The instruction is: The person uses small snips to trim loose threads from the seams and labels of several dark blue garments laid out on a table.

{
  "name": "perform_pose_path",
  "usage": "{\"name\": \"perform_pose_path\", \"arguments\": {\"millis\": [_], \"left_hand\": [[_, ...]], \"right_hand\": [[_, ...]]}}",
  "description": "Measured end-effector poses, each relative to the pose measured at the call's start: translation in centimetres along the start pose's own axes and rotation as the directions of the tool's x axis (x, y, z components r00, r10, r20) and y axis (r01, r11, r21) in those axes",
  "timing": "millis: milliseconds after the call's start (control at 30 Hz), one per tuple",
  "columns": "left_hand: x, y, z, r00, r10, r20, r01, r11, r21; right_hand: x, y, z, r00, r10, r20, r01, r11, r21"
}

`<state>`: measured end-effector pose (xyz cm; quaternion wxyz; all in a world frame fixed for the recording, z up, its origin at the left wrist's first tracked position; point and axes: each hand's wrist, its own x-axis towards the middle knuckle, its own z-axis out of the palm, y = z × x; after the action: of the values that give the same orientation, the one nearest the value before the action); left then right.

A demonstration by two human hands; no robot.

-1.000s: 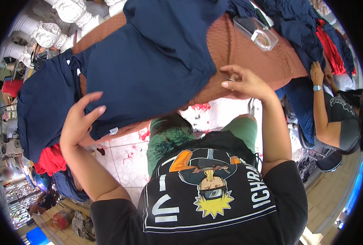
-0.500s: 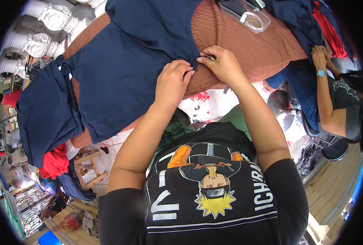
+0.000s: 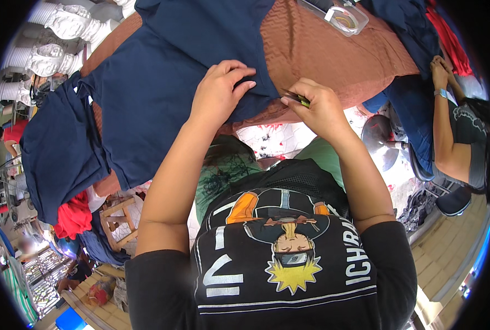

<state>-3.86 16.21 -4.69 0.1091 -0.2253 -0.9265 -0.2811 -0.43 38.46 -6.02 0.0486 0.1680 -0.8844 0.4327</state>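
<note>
A navy blue garment [image 3: 157, 82] lies spread over the brown patterned cloth [image 3: 316, 55] on the table before me. My left hand [image 3: 221, 88] is over the garment near its right edge, thumb and forefinger apart with nothing between them. Whether its fingertips touch the fabric is hard to tell. Just right of the garment's edge, my right hand [image 3: 317, 104] is closed around small thread snips [image 3: 297, 98] with dark pointed blades and a yellow-green part. Their tips point left toward the garment, and the palm hides the rest.
A clear plastic box [image 3: 344, 21] holding a roll of tape sits at the table's far side. At the right, another person's hands [image 3: 439, 71] rest by dark cloth. Red cloth [image 3: 74, 217] and a wooden stool [image 3: 118, 223] are at lower left, white busts [image 3: 71, 25] at upper left.
My left hand has lifted off the garment's edge, moved up and left, and its fingers have parted. My right hand has drawn right and slightly nearer with the thread snips.
</note>
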Motion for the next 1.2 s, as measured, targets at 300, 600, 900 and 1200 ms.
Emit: {"name": "perform_pose_path", "arguments": {"millis": [300,600,900,1200], "left_hand": [[-3.3,3.6,-3.1,0.889,0.375,0.264,-0.255,0.883,-0.394],[-0.5,2.9,-1.0,0.989,0.135,0.065,-0.127,0.985,-0.115],[-0.8,2.3,2.2,0.996,0.084,0.032,-0.070,0.949,-0.308],[-0.5,2.9,2.3,0.971,0.215,0.101,-0.201,0.970,-0.136]], "right_hand": [[-0.2,0.6,-0.6,0.997,0.083,0.010,-0.083,0.996,0.022],[0.3,0.2,-0.7,0.999,0.046,-0.012,-0.045,0.999,0.022],[0.3,1.2,0.6,0.997,0.034,-0.070,-0.031,0.998,0.049],[0.4,0.8,-0.2,0.978,0.206,0.036,-0.207,0.930,0.303]]}}
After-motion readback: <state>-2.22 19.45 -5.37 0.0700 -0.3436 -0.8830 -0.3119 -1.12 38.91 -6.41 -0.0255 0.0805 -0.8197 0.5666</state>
